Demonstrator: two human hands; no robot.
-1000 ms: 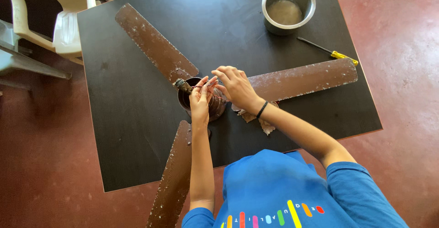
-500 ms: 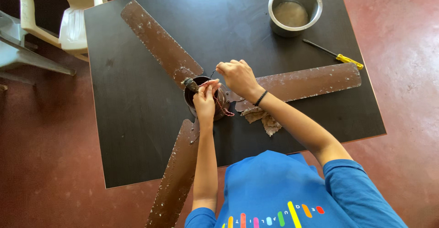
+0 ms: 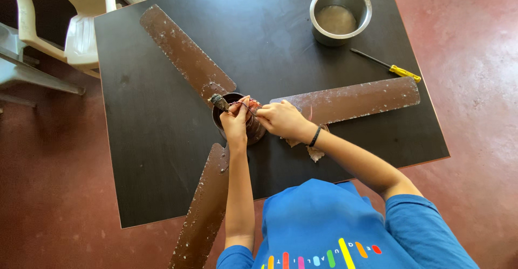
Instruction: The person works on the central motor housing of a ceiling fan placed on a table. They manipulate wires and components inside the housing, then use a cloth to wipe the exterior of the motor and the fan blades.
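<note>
Both hands pinch wires (fan hub).

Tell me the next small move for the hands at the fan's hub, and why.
Probably keep the left hand steadying the brown three-bladed ceiling fan's round hub while the right hand draws the thin wire free. Both hands pinch at that wire over the hub, and the yellow-handled screwdriver lies untouched on the black table.

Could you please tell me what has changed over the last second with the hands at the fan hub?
Little changed: the left hand and right hand stay together over the fan hub, still pinching the thin wires. The steel bowl, screwdriver and three blades rest as before; only the camera shifted.
</note>
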